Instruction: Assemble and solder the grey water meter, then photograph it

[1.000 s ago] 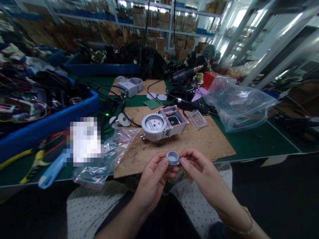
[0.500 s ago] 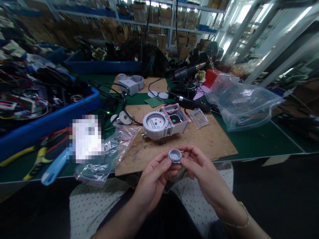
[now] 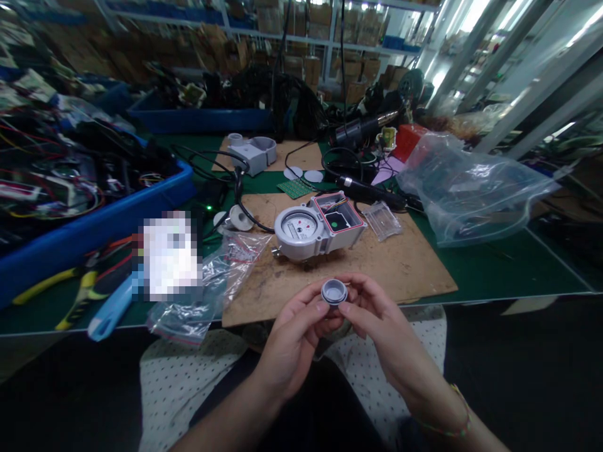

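Observation:
A small round grey cap (image 3: 334, 291), its hollow side up, is held between both hands in front of the board's near edge. My left hand (image 3: 294, 339) pinches it from the left with thumb and fingers. From the right, my right hand (image 3: 377, 320) grips the same cap, its thumb at the near rim. Beyond them a grey meter housing (image 3: 301, 248) lies on the brown board (image 3: 400, 270), with a round dial and an open, red-edged compartment with wires inside. A clear plastic cover (image 3: 383, 221) rests right of the housing.
Pliers (image 3: 85, 295), a blue-handled tool (image 3: 110, 314) and a plastic bag (image 3: 188, 314) lie at left, near a blue bin (image 3: 155, 196) of wired parts. Another grey housing (image 3: 254, 156) is behind. A large clear bag (image 3: 471, 194) and a heat gun (image 3: 362, 129) are at right.
The view has shifted a little, so the bench items appear slightly further right. Both hands still hold the cap, which looks turned slightly between the fingers.

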`<state>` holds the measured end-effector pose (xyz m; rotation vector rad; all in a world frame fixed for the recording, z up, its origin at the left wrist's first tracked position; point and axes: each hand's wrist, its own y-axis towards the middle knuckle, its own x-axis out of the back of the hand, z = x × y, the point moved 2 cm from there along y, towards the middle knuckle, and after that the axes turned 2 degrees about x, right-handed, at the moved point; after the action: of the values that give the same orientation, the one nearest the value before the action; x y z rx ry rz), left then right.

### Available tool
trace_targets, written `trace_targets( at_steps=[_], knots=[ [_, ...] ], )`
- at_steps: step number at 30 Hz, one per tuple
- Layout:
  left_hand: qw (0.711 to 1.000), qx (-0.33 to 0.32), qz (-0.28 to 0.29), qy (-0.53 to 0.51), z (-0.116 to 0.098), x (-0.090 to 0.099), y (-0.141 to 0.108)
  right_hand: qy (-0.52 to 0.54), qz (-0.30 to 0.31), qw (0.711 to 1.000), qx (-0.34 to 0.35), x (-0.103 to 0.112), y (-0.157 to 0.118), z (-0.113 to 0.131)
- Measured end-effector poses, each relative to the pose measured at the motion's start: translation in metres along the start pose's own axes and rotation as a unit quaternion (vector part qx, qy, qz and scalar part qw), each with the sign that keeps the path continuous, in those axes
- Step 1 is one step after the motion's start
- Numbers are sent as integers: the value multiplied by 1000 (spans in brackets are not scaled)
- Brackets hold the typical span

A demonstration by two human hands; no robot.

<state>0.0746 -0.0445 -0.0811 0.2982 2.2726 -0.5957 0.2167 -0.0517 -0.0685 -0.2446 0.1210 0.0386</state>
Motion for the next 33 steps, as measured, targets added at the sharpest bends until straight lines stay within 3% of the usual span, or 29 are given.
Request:
trace_targets(
  at_steps=[13,23,29,33],
  knots=[
    [1000,-13,-7,10,1,2,-1,44,-3,999,1,-8,-2,-7],
    [1000,-20,-10,20,4,0,-4,-20,-32,999,33,-8,-3,-6],
    [999,-24,-9,21,3,0,-4,-6,-8,999,48,-8,-6,-5],
    [1000,-21,-4,14,1,-1,-5,-54,-9,996,77,-9,-9,-5]
  ],
)
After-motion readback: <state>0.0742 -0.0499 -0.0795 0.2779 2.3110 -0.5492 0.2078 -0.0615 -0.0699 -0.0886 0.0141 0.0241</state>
